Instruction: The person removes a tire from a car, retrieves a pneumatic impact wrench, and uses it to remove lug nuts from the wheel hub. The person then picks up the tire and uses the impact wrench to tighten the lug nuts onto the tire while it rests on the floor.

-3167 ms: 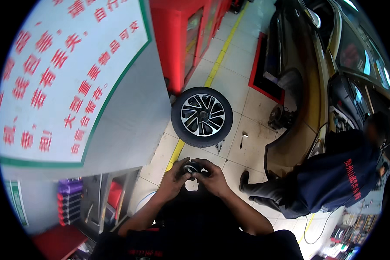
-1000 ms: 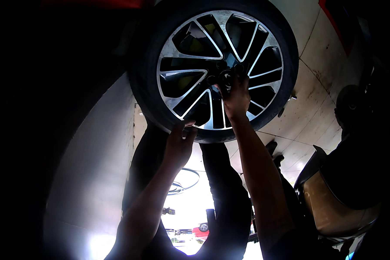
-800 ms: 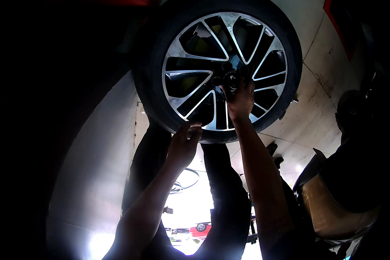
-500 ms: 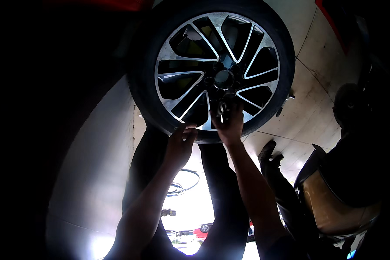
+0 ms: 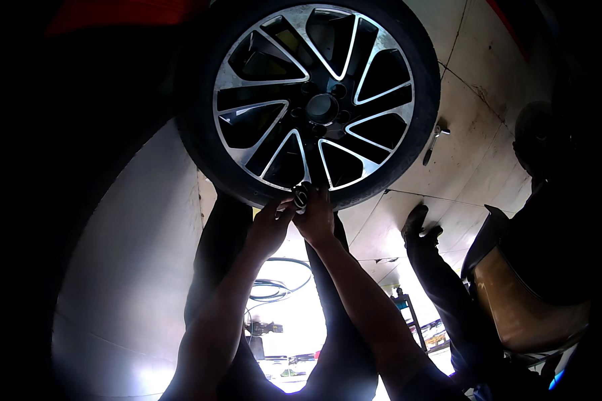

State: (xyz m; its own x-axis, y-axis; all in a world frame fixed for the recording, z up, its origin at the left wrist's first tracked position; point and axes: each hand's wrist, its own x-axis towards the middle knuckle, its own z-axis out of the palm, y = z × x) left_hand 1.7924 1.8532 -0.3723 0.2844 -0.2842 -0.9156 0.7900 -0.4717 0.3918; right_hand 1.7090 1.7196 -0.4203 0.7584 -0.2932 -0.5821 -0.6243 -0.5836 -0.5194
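Note:
A wheel with a black tyre [image 5: 415, 147] and a silver-and-black spoked rim [image 5: 388, 107] lies before me, its round centre bore [image 5: 321, 107] uncovered. At the rim's near edge, my right hand [image 5: 314, 220] grips a small dark round cap [image 5: 300, 198] with a shiny emblem. My left hand [image 5: 271, 224] is beside it, fingers curled up against the cap's left side; what is in them is hidden. Both forearms come up from the lower edge, and the dark-clad legs show behind them.
A wrench-like tool [image 5: 432, 146] lies on the tiled floor [image 5: 475, 100] right of the tyre. Coiled hoses [image 5: 267, 291] show between my legs. At the right are another person's shoe and leg [image 5: 418, 234] and a gold car body panel [image 5: 522, 301]. A pale panel [image 5: 114, 254] stands left.
My right hand has pulled back from the wheel's centre toward the near rim with the cap, meeting my left hand. The bore now shows, and the whole view has shifted slightly.

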